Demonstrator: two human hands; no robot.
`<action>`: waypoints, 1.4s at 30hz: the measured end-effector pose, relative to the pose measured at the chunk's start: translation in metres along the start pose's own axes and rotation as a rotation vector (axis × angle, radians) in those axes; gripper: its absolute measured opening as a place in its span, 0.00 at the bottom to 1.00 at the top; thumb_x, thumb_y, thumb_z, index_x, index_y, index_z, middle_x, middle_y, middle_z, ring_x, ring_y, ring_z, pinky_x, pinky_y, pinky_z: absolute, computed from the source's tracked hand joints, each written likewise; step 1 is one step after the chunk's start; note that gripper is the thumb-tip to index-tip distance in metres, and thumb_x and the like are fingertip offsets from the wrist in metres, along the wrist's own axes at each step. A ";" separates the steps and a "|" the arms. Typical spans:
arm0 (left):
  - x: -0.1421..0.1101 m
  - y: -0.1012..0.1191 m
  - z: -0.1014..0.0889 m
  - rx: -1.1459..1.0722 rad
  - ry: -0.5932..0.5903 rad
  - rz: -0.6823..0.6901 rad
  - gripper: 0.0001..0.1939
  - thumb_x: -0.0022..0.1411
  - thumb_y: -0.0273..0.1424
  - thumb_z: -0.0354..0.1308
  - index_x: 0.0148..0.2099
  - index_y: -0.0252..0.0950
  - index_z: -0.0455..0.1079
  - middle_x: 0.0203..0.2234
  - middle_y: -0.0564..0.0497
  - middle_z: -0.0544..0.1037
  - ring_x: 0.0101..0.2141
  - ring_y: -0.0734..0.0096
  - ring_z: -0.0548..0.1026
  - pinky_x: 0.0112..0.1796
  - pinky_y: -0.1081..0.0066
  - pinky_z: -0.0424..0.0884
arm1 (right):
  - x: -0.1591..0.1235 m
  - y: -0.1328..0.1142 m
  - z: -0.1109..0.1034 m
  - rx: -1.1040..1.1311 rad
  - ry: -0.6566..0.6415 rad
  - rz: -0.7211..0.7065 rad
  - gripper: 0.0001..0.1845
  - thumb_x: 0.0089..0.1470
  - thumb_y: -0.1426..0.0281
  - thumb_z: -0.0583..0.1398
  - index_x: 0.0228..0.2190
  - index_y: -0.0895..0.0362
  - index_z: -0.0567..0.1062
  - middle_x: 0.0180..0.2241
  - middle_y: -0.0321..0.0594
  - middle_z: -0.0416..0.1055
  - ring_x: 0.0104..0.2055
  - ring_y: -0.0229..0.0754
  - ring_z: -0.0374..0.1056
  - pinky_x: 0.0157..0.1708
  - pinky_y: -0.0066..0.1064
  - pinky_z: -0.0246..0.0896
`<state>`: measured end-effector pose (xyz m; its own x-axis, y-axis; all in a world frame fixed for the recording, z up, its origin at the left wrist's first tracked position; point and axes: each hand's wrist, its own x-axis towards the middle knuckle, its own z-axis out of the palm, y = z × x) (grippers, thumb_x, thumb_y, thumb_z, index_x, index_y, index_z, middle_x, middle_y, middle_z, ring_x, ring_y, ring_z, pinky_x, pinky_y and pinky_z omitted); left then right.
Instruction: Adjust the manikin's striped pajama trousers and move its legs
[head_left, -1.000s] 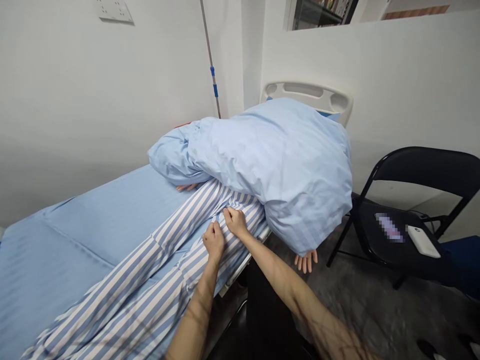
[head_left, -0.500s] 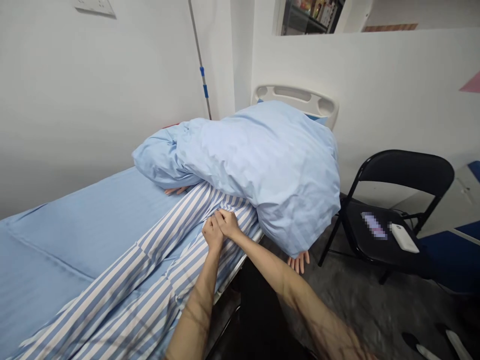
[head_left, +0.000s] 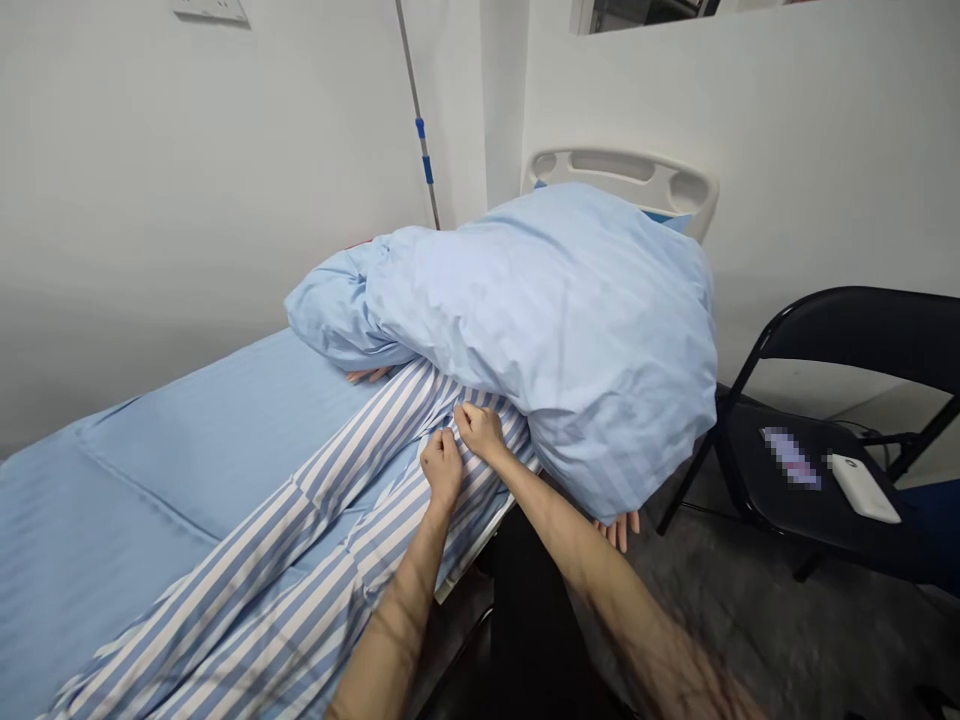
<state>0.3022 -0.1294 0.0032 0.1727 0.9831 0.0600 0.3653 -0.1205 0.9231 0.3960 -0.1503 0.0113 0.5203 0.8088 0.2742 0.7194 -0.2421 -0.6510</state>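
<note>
Striped blue-and-white trousers point(head_left: 322, 480) clothe the legs of a figure lying on the bed. A puffy light-blue quilt point(head_left: 570, 330) covers the figure's upper body. My left hand point(head_left: 442, 465) is closed in a fist over the nearer thigh, knuckles up. Just beyond it and to the right, close to the quilt's edge, my right hand point(head_left: 481, 432) is also curled into a fist over the trousers. A small gap separates the two. The fingertips point down and away, so whatever they hold, if anything, is hidden.
The bed point(head_left: 172, 430) has a light-blue sheet and a cream headboard point(head_left: 622, 165). The figure's hand point(head_left: 619, 530) hangs from under the quilt; another hand point(head_left: 367, 376) lies at its far side. A black folding chair point(head_left: 810, 470) holds a white phone-like object point(head_left: 864, 488). A pole point(head_left: 416, 90) stands behind.
My hands were pressed together over the thigh; now they are apart, the right one farther toward the quilt. The view has shifted slightly, so the scene sits farther right.
</note>
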 end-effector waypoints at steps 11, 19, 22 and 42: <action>0.001 0.027 0.029 0.102 0.022 0.025 0.19 0.66 0.28 0.47 0.22 0.41 0.53 0.20 0.48 0.69 0.24 0.72 0.59 0.33 0.65 0.50 | 0.007 0.007 -0.008 0.219 0.123 0.064 0.21 0.66 0.74 0.49 0.21 0.57 0.66 0.22 0.40 0.69 0.25 0.34 0.59 0.30 0.28 0.50; 0.002 0.016 0.028 0.066 -0.005 0.062 0.17 0.68 0.29 0.43 0.25 0.39 0.57 0.26 0.43 0.74 0.27 0.71 0.64 0.35 0.65 0.53 | 0.019 0.010 -0.015 0.105 -0.092 -0.120 0.21 0.66 0.70 0.51 0.21 0.58 0.70 0.22 0.41 0.72 0.25 0.33 0.59 0.30 0.29 0.47; 0.002 0.013 0.033 0.046 -0.024 0.052 0.17 0.68 0.29 0.42 0.25 0.39 0.57 0.26 0.45 0.74 0.28 0.70 0.66 0.35 0.66 0.55 | 0.020 0.020 -0.011 0.044 -0.112 -0.073 0.21 0.65 0.70 0.51 0.21 0.58 0.69 0.23 0.42 0.73 0.26 0.35 0.60 0.30 0.30 0.45; -0.032 -0.124 -0.380 0.330 0.304 -0.187 0.21 0.61 0.38 0.44 0.17 0.39 0.58 0.13 0.53 0.63 0.21 0.73 0.63 0.28 0.73 0.62 | 0.014 0.023 -0.003 -0.167 -0.083 -0.091 0.22 0.61 0.64 0.50 0.20 0.58 0.72 0.22 0.44 0.70 0.24 0.37 0.54 0.29 0.33 0.39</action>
<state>-0.0962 -0.0934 0.0315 -0.1804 0.9818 0.0587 0.6441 0.0728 0.7615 0.4210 -0.1460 0.0020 0.4153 0.8709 0.2627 0.8315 -0.2463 -0.4979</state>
